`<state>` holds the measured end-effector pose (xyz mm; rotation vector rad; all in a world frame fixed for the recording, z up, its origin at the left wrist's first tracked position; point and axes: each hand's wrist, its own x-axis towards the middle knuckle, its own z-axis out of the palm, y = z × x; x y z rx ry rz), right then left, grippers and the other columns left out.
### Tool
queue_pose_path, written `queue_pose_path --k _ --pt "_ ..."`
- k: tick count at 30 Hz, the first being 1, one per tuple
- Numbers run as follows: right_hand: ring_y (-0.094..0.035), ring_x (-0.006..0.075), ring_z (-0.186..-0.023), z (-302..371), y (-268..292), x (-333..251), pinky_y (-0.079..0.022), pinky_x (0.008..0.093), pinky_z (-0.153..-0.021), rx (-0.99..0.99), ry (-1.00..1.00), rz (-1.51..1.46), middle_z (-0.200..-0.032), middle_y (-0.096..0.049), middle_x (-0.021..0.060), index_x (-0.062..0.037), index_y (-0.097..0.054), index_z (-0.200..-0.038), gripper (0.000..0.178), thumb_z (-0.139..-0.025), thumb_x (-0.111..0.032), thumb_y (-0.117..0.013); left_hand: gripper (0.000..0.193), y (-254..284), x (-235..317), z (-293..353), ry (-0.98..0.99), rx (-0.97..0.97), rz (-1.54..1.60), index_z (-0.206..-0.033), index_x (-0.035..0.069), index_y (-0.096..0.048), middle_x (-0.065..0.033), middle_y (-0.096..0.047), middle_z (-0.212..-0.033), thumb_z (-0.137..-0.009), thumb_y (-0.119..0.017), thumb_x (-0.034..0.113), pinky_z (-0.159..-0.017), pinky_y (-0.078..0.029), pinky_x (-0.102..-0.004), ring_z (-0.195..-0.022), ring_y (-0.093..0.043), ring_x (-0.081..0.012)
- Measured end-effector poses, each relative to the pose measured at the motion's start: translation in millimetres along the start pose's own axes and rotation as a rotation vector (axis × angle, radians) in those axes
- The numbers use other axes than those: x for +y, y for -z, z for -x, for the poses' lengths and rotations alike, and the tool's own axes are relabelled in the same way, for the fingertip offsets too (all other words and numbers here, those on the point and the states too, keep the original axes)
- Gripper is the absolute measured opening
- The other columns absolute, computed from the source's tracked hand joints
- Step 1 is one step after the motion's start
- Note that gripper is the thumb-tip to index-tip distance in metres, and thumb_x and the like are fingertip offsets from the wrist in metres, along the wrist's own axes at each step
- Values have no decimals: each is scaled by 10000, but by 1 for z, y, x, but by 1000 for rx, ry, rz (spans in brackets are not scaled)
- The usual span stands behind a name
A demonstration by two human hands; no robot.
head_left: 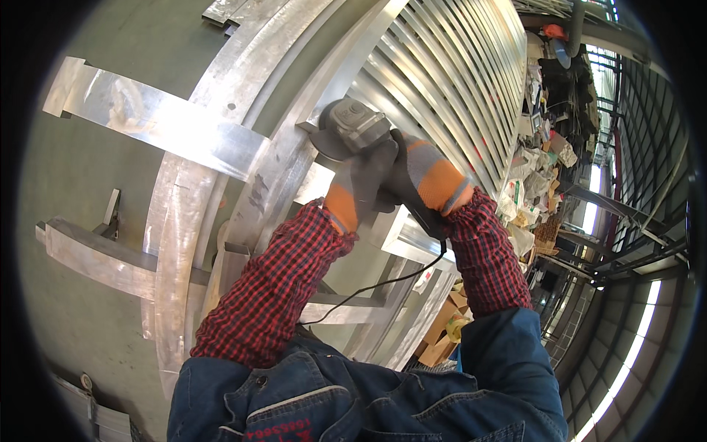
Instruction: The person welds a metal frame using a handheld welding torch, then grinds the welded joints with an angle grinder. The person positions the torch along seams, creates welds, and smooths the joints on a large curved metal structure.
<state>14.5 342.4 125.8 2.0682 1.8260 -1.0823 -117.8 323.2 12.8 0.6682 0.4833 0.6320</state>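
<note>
An angle grinder [356, 122] with a grey metal head is held in both my gloved hands, its dark disc [331, 144] at the inner edge of a broad aluminium beam [283, 166]. Whether the disc touches the metal, I cannot tell. My left hand [359, 183] is closed round the tool just behind its head. Further back, my right hand [431, 173] wraps the grinder's body. Both gloves are orange and grey with dark palms and fingers. A black cord [375, 284] trails from the tool's rear toward my waist. Beyond the head lies a panel of parallel aluminium slats [434, 81].
To the left, a flat aluminium bar [162, 125] and a lower bar [103, 254] cross long curved-looking beams [180, 221]. Bags and scrap [534, 173] pile up along the right. Cardboard boxes [440, 329] sit near my right elbow. Green floor [81, 177] shows between the bars.
</note>
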Motion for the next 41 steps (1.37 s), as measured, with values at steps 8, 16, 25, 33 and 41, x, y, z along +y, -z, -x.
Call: queue_pose_path --k 8,16,25,33,41 --pt "-764 413 -1034 1 3 -11 -594 466 -945 4 15 -13 -1143 -793 216 -102 -757 -1290 516 -960 -495 -695 687 -3 15 3 212 42 164 -1487 34 -613 -151 -742 -1281 -1079 -583 587 -776 -692 -397 -1072 -785 -276" --pt "-763 402 -1029 2 -2 -9 -593 453 -925 45 -46 -23 -1138 -791 222 -85 -756 -1275 524 -952 -495 -715 700 -5 14 5 210 75 197 -1500 32 -606 -162 -735 -1299 -1076 -590 589 -784 -693 -409 -1122 -769 -275" --pt "-743 274 -1059 4 6 -5 -582 376 -944 -149 -47 -37 -1179 -763 183 23 -639 -1363 558 -996 -376 -774 625 -8 16 9 255 131 172 -1423 21 -640 -208 -748 -1215 -1092 -541 543 -723 -687 -382 -960 -810 -310" --pt "-762 288 -1019 8 -7 8 -594 398 -904 -72 -89 -63 -1143 -783 192 34 -636 -1354 559 -991 -373 -763 690 -5 12 13 188 53 39 -1426 4 -639 -155 -761 -1174 -1070 -591 593 -729 -672 -358 -950 -791 -251" --pt "-772 327 -985 -1 -14 7 -599 402 -906 -80 -85 -146 -1145 -801 179 -7 -625 -1423 588 -992 -383 -759 575 -7 9 12 255 154 2 -1390 96 -690 -155 -786 -1144 -1074 -577 563 -694 -678 -367 -890 -818 -307"
